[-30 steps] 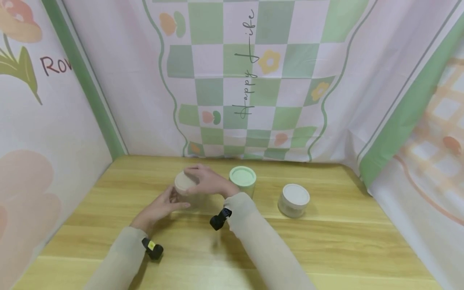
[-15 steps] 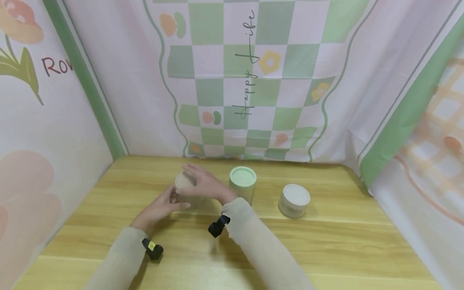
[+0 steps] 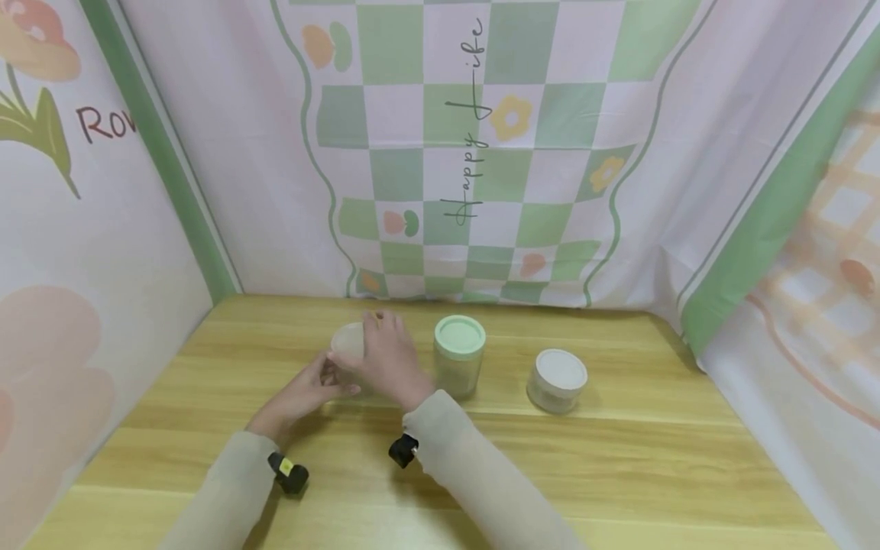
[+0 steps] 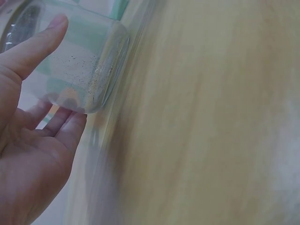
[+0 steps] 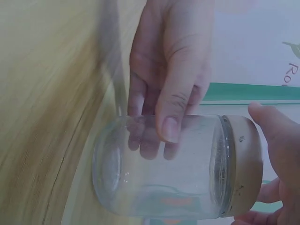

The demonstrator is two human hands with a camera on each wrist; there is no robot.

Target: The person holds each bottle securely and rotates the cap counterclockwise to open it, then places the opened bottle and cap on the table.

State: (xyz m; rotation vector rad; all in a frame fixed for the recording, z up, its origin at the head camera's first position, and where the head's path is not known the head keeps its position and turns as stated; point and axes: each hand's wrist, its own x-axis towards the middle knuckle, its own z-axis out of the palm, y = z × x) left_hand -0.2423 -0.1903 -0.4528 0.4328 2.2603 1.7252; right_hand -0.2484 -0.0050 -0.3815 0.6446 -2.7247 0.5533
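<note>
A clear glass jar [image 5: 154, 173] with a beige lid [image 3: 347, 341] stands upright at the left of the table. My left hand [image 3: 302, 393] holds the glass body, its thumb on the near side and the fingers behind, as the right wrist view shows. My right hand [image 3: 393, 363] grips the lid from above, thumb on one side of the rim and fingers round the other. In the left wrist view the jar's lower glass [image 4: 79, 61] has small specks on it, and the lid lies out of that frame.
A taller jar with a mint-green lid [image 3: 460, 336] stands just right of my right hand. Farther right is a short jar with a white lid [image 3: 560, 370]. Patterned cloth [image 3: 454, 176] hangs behind the wooden table [image 3: 653, 458], with more cloth at both sides.
My right hand has turned clockwise on the lid, its wrist swinging toward me and left while its fingers moved to the lid's far right. The left hand and the jar have stayed in place.
</note>
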